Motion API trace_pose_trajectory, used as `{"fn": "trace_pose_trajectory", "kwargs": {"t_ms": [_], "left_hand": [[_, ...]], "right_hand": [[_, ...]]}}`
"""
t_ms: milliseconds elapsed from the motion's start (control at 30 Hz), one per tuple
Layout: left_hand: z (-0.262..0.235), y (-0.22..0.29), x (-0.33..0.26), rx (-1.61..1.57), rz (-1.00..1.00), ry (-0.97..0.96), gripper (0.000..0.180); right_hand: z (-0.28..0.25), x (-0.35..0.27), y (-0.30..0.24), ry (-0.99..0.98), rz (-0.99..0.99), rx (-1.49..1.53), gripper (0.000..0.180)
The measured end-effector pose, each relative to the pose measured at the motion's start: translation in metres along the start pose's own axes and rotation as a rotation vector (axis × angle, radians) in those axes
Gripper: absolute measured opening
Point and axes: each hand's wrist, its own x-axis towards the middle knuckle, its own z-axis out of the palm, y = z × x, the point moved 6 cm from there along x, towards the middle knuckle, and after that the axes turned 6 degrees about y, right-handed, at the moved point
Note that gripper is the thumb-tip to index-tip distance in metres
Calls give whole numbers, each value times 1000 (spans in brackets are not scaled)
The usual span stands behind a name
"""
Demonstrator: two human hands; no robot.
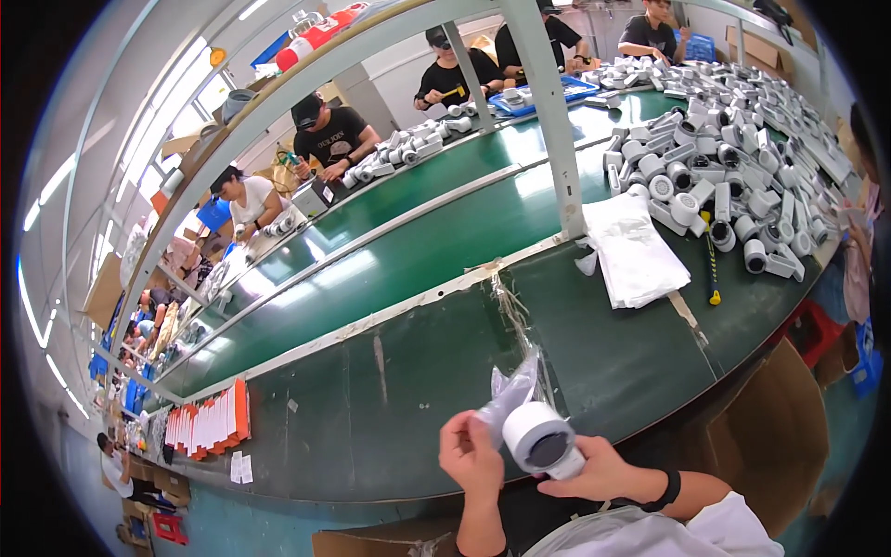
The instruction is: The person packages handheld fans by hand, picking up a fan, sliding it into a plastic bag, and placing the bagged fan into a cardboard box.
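Observation:
A white device (536,427) with a thick round head and a dark round end face is in my right hand (601,472), whose fingers close round its lower part. My left hand (471,455) pinches a thin clear plastic bag (513,388) beside the head. The bag stands up crumpled and seems to touch the device; whether it covers any part of it I cannot tell. Both hands are over the near edge of the dark green table (427,399). Farther right lies a stack of white plastic bags (636,251).
Similar white devices (715,167) form a large heap at the right. A black-and-yellow tool (712,265) lies beside it. Orange-and-white flat boxes (209,422) stand in a row at the left. Past a metal post (552,121) runs a green conveyor (418,232), with people working beyond. Open cardboard box (766,432) at right.

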Motion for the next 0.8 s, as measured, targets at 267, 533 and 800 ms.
{"fn": "trace_pose_trajectory", "kwargs": {"t_ms": [267,533,800], "left_hand": [[4,-13,-26,-207,-192,-340,9],[-28,-17,5,-273,-52,263,7],[-3,-9,-30,-197,5,-254,12]], "right_hand": [[-17,33,-20,271,-116,-11,49],[-1,6,10,241,-85,-163,41],[-3,28,-8,324,-181,-121,46]]}}
